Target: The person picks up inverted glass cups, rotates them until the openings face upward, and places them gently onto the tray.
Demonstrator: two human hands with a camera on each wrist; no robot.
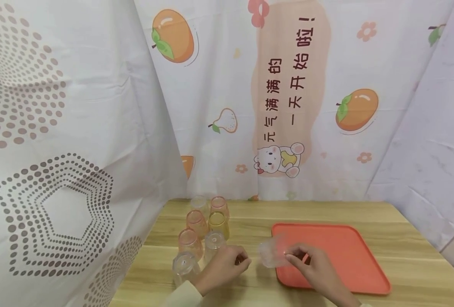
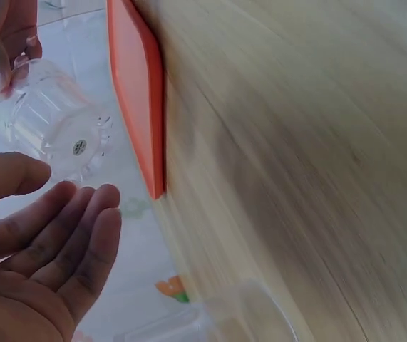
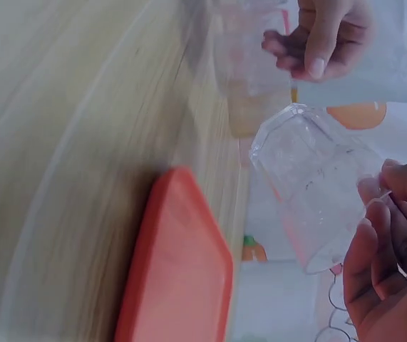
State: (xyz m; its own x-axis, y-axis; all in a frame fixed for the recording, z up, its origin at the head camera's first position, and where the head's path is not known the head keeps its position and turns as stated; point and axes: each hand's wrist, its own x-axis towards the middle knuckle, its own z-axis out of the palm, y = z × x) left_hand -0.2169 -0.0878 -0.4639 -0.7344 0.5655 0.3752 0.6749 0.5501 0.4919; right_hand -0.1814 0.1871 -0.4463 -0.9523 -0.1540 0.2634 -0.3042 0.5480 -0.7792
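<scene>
Tumbler (image 1: 270,254), its rim pinched by the right hand (image 1: 312,261) near the left edge of the red tray (image 1: 338,251), probably wants a steady, gentle grip; left hand (image 1: 224,265) relaxed, holding nothing.

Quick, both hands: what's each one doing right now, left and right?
Left hand: open, fingers relaxed, holding nothing.
Right hand: closed, pinching a clear cup by its rim.
</scene>
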